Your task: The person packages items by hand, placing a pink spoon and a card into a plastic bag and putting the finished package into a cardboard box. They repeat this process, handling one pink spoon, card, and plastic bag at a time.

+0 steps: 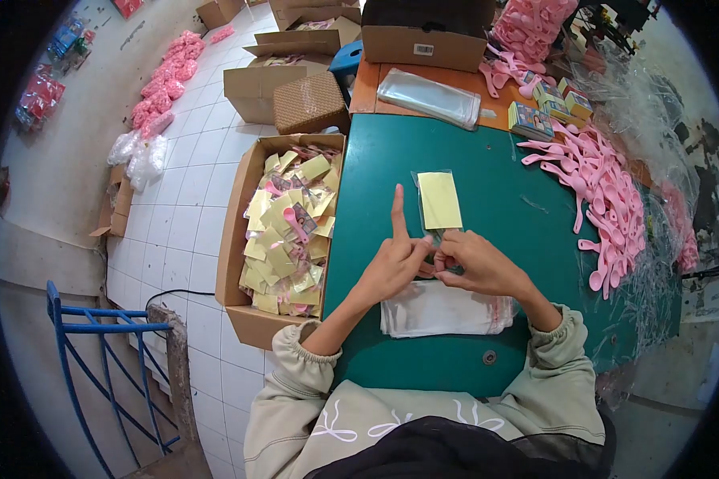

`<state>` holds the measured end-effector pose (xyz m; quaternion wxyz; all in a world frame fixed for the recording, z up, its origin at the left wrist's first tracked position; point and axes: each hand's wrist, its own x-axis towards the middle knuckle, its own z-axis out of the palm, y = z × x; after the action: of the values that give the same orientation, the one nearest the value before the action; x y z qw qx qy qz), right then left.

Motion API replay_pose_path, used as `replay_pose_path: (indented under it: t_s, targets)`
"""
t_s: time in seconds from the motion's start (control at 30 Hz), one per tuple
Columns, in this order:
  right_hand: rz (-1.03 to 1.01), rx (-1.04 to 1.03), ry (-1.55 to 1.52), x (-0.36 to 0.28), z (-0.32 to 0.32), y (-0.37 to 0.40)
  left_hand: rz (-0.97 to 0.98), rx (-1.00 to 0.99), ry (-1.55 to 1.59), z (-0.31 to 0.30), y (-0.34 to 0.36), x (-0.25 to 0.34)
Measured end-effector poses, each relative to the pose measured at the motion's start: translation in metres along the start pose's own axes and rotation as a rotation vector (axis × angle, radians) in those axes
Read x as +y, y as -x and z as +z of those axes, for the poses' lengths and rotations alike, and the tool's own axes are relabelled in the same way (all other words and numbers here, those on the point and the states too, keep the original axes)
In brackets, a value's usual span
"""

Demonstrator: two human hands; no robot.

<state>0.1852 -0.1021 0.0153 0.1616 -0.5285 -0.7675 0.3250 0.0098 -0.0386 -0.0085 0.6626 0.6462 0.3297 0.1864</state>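
Observation:
A clear plastic bag [432, 230] with a yellow card [441, 200] inside lies on the green table, its near end at my fingers. My left hand [394, 262] has its index finger stretched out, while the thumb and other fingers close on the bag's near end. My right hand [478, 263] pinches the same end with curled fingers. The fingertips partly hide that end. Just below my hands lies a stack of empty clear bags [447, 309].
Left of the table stands a cardboard box [230, 275] full of packed yellow cards and pink spoons. Loose pink spoons [607, 207] pile up at right, near card stacks [530, 121]. More clear bags [429, 97] lie at the back. A blue metal frame [108, 327] stands at lower left.

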Motion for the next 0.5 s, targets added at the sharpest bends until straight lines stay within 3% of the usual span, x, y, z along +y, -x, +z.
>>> replay_pose_path:
  t_s: [0.03, 0.2, 0.33, 0.43, 0.5]
  targets:
    - [-0.028, 0.018, 0.017, -0.001, 0.001, 0.001, -0.073, 0.009, 0.022, -0.001, -0.001, 0.002]
    - [-0.224, 0.135, 0.036, -0.004, 0.008, 0.001, 0.067, 0.114, -0.103, 0.002, -0.014, -0.023]
    - [-0.190, -0.069, -0.241, -0.004, -0.020, 0.012, 0.075, 0.231, -0.185, -0.001, -0.016, -0.021]
    - [-0.104, -0.006, -0.374, 0.007, -0.059, 0.042, 0.087, 0.112, 0.156, -0.003, -0.015, -0.025]
    - [-0.108, 0.123, -0.418, 0.027, -0.095, 0.079, 0.092, 0.067, -0.065, -0.010, -0.015, -0.027]
